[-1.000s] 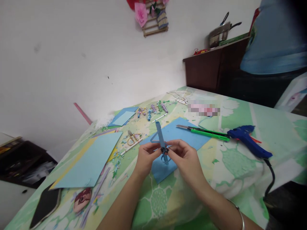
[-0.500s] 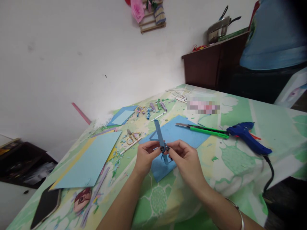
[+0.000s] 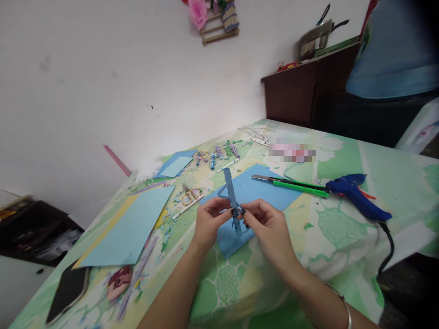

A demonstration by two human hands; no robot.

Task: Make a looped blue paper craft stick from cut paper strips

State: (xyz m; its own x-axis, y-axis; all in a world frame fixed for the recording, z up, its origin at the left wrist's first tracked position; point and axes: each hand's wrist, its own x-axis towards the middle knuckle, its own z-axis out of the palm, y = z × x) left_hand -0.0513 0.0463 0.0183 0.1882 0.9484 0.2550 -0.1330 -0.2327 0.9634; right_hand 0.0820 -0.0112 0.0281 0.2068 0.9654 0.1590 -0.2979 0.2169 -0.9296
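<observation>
Between my two hands a folded blue paper strip stands nearly upright, with a narrower loop of blue paper at its side. My left hand pinches it from the left, thumb and fingers closed. From the right, my right hand pinches the strip's lower part, its fingertips almost touching the left ones. Both hands are above a blue paper sheet lying on the table. On that sheet's right side rests a green utility knife, blade pointing left, beside a blue glue gun.
Left of my hands lie scissors, a light blue sheet, a phone and a purple paper strip. Several small paper rolls and scraps are farther back. A person in a blue shirt is at the right.
The view has shifted slightly. Both hands keep their pinch on the blue paper strip, which stands at nearly the same angle.
</observation>
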